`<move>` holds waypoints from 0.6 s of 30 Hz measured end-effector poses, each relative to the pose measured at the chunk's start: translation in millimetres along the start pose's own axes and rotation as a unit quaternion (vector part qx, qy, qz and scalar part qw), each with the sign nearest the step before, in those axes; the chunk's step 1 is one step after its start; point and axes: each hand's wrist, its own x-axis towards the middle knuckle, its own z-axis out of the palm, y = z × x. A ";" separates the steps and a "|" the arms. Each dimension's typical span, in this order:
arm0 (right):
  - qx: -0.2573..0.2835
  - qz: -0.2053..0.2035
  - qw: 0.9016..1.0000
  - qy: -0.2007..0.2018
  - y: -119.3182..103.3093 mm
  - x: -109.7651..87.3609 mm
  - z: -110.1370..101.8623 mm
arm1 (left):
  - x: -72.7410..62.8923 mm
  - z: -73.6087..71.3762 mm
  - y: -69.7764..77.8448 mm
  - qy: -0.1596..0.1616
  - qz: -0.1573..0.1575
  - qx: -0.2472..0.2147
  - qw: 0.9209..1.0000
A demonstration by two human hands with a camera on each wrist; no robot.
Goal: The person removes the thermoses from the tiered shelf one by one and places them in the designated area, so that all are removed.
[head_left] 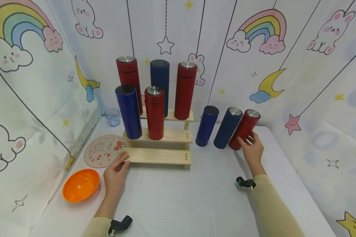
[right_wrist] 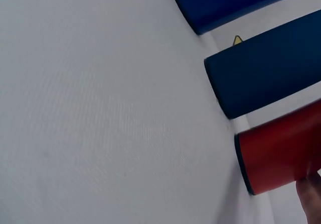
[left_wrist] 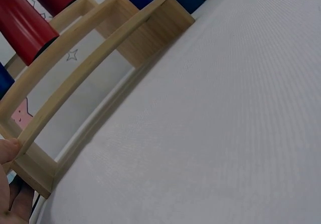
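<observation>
My left hand [head_left: 115, 171] is at the left end of the lowest step of a three-tier wooden rack [head_left: 158, 155]. In the left wrist view its thumb [left_wrist: 9, 149] lies on the step's corner, with fingers curled below. On the right, my right hand [head_left: 253, 151] holds a red thermos flask [head_left: 244, 130] with a steel lid top. The thumb [right_wrist: 310, 196] lies against its side in the right wrist view; the other fingers are mostly hidden. Beside it stand a dark blue flask [head_left: 227, 128] and a brighter blue flask [head_left: 207, 126].
The rack's top tier bears two red flasks [head_left: 185, 90] [head_left: 129, 74] and a dark blue one [head_left: 160, 82]. Its middle tier holds a blue flask [head_left: 129, 112] and a red one [head_left: 155, 113]. Leftward are an orange bowl [head_left: 81, 186], a round rabbit mat [head_left: 99, 153] and a glass cup [head_left: 112, 117].
</observation>
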 end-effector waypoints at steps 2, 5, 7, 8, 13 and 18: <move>-0.001 -0.005 1.000 -0.005 1.1 0.7 -0.8 | 0.8 -0.1 0.6 0.000 0.003 -0.001 1.000; -0.003 -0.014 1.000 -0.013 2.3 2.1 -2.1 | 1.8 -0.1 1.0 0.000 0.006 -0.002 1.000; -0.006 -0.019 1.000 -0.018 3.9 2.8 -2.5 | 1.7 0.0 1.3 -0.001 0.003 0.002 1.000; -0.009 -0.020 1.000 -0.020 4.1 2.8 -3.1 | 1.7 0.2 0.8 -0.001 0.001 0.002 1.000; -0.017 -0.017 0.999 -0.026 7.5 1.1 -5.5 | 0.8 0.9 -2.5 -0.001 -0.011 0.016 1.000; -0.016 -0.014 0.999 -0.026 7.9 -0.6 -6.4 | -0.1 1.0 0.1 -0.003 -0.006 0.012 1.000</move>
